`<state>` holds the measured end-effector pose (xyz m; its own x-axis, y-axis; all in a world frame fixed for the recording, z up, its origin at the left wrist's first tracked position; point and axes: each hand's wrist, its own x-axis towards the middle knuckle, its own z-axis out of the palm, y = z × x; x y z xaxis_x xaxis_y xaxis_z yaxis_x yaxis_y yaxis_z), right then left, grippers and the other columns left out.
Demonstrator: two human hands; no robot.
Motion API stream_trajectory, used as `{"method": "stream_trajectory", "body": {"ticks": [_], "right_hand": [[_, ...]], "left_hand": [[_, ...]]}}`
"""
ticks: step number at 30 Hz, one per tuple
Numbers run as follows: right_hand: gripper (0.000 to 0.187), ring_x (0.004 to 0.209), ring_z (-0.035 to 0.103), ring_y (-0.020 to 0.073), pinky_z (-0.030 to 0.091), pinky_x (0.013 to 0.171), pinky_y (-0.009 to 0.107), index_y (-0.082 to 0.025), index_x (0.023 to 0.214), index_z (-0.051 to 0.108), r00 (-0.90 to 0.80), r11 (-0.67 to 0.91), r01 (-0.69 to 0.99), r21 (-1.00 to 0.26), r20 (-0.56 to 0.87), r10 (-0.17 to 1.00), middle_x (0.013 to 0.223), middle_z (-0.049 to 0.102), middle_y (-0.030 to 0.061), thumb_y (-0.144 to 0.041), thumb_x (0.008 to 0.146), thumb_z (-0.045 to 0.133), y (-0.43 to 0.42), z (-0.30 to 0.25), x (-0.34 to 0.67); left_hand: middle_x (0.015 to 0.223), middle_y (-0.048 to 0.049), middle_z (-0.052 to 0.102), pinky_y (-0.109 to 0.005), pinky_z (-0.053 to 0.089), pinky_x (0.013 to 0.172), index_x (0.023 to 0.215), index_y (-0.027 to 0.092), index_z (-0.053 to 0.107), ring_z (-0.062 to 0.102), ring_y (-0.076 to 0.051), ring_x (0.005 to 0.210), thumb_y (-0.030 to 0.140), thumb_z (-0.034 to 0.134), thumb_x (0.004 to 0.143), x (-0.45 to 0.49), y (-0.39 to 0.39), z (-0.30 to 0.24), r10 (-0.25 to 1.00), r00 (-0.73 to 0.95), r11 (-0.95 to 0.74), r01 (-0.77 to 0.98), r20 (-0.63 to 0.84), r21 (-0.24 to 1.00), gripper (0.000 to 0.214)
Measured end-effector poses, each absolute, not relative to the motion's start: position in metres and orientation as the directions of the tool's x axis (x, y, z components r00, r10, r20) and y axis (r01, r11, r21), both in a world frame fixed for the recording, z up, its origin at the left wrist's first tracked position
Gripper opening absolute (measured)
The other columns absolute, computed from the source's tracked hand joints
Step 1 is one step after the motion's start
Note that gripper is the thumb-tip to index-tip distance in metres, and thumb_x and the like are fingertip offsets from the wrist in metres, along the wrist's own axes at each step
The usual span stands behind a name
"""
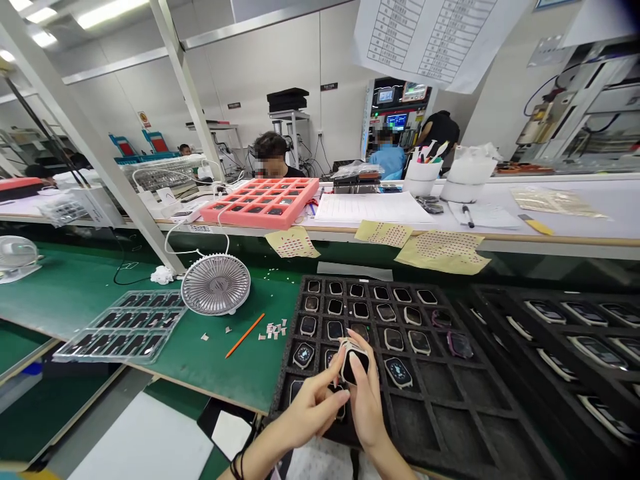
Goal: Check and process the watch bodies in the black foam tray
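The left hand (310, 408) and right hand (369, 401) both pinch one watch case (353, 363) above the black tray (435, 417). A slipping fingertip grip could drop it onto neighbouring cases, scratching them.

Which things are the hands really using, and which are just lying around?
In use: the watch, held between the left hand and the right hand; the black tray of watches under them.

Lying about: the white fan; the orange pencil; the clear tray; the pink tray on the shelf behind.
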<state>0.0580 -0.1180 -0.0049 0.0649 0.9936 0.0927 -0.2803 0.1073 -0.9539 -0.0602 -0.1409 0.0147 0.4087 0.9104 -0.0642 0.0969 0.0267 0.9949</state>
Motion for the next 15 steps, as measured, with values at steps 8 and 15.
{"method": "stream_trajectory", "body": {"ticks": [8,15], "right_hand": [[0.07,0.109,0.057,0.0225,0.045,0.092,0.036,-0.024,0.147,0.008,-0.046,0.167,0.024,-0.986,0.166,0.985,0.115,0.06,0.0079,-0.042,0.09,0.045,-0.105,-0.001,0.076],[0.078,0.112,0.058,0.0285,0.045,0.093,0.043,-0.022,0.149,0.005,-0.101,0.165,0.317,-0.934,0.14,0.985,0.13,0.053,0.0129,-0.038,0.085,0.047,-0.117,0.005,0.07]], "left_hand": [[0.137,-0.0087,0.046,-0.042,0.042,0.103,0.145,0.028,0.026,0.043,-0.024,0.125,0.008,0.057,0.076,-0.069,-0.121,0.029,0.859,0.369,-0.512,0.661,0.356,0.549,0.078],[0.12,-0.01,0.061,-0.037,0.05,0.094,0.123,0.019,0.049,0.057,-0.021,0.111,-0.001,0.047,0.071,-0.049,-0.114,0.006,0.836,0.297,-0.536,0.625,0.461,0.568,0.056]]}}
